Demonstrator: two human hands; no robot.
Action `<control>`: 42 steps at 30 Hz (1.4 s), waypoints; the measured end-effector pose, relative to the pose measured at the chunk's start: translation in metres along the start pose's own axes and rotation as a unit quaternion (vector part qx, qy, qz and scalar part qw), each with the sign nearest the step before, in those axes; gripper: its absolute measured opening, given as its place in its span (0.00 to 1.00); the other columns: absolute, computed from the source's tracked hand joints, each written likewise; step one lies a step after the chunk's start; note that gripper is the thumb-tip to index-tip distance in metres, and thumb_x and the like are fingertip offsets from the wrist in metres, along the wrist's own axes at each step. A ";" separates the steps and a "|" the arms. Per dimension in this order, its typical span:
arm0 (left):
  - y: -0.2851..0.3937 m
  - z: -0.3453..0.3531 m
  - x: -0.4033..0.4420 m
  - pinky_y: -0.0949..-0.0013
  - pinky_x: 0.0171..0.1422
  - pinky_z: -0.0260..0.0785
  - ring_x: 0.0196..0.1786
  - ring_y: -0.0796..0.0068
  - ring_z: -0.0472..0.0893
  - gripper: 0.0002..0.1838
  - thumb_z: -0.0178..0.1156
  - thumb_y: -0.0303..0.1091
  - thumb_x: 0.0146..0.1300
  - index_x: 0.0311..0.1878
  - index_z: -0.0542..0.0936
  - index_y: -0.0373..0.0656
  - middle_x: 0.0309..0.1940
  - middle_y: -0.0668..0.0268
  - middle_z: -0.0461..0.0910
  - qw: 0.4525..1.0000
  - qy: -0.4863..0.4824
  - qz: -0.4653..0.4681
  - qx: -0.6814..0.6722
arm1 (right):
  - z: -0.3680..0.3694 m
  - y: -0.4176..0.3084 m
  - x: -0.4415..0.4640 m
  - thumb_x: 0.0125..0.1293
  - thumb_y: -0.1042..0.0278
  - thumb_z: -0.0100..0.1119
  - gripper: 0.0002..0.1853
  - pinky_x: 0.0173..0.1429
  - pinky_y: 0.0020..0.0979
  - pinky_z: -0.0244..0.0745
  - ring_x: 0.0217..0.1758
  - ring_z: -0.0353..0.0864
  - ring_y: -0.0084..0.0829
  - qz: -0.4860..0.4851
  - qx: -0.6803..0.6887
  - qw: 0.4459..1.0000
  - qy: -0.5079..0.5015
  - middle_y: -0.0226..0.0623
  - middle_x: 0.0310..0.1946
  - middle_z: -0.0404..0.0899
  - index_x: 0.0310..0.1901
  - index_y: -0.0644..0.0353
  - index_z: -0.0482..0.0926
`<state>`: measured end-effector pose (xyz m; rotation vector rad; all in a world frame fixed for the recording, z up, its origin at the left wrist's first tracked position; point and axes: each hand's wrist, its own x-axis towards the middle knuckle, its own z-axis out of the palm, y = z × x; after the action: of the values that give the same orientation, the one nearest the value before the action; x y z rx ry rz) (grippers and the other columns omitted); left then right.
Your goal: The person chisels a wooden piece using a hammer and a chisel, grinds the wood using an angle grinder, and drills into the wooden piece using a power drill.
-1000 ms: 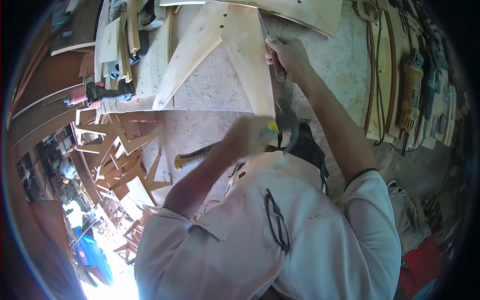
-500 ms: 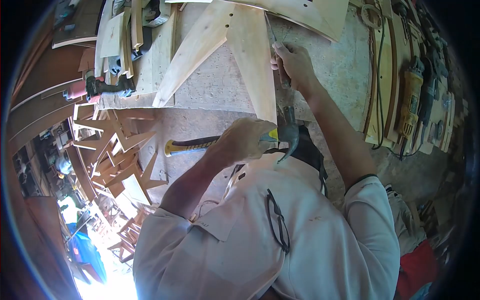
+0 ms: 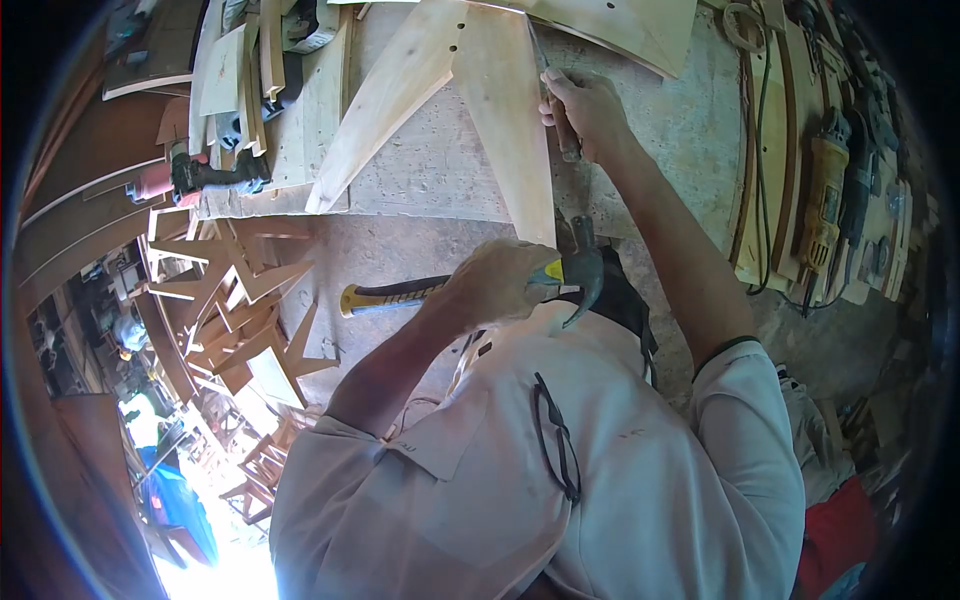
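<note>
Left hand grip closed round hammer, head just below slim tool in right hand grip. Tool lies along edge of V-shaped wooden piece on desk; tip near upper board, contact unclear. Step looks like tapping tool at joint; next blow calls for steady tool, hammer face square to handle end.

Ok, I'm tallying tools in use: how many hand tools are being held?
2: a claw hammer in the left hand, a chisel-like tool in the right hand.
</note>
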<state>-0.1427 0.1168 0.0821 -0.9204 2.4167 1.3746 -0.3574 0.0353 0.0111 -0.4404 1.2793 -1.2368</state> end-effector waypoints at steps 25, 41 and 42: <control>0.016 0.008 -0.009 0.51 0.54 0.78 0.48 0.48 0.86 0.23 0.71 0.39 0.61 0.58 0.82 0.42 0.47 0.51 0.86 1.000 -0.016 -0.010 0.021 | -0.005 0.009 0.012 0.78 0.64 0.58 0.17 0.32 0.32 0.78 0.25 0.77 0.27 -0.037 0.017 0.999 0.009 0.34 0.21 0.74 0.29 0.65 0.77; -0.021 0.019 -0.033 0.58 0.48 0.78 0.42 0.51 0.87 0.21 0.71 0.30 0.55 0.54 0.84 0.38 0.41 0.49 0.86 0.992 0.074 -0.042 -0.096 | -0.045 0.057 -0.006 0.74 0.61 0.57 0.14 0.43 0.47 0.75 0.36 0.82 0.49 -0.208 -0.309 0.913 0.166 0.47 0.32 0.79 0.46 0.67 0.77; -0.022 0.020 -0.036 0.58 0.47 0.78 0.41 0.52 0.87 0.21 0.71 0.29 0.55 0.54 0.84 0.37 0.40 0.49 0.86 0.990 0.081 -0.053 -0.104 | -0.044 0.049 -0.015 0.73 0.60 0.58 0.14 0.45 0.48 0.74 0.38 0.81 0.51 -0.209 -0.338 0.900 0.180 0.49 0.33 0.79 0.47 0.66 0.77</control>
<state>-0.1033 0.1404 0.0728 -1.2380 2.3288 1.5909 -0.3717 0.0816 -0.0362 -1.0663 2.0172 -1.2289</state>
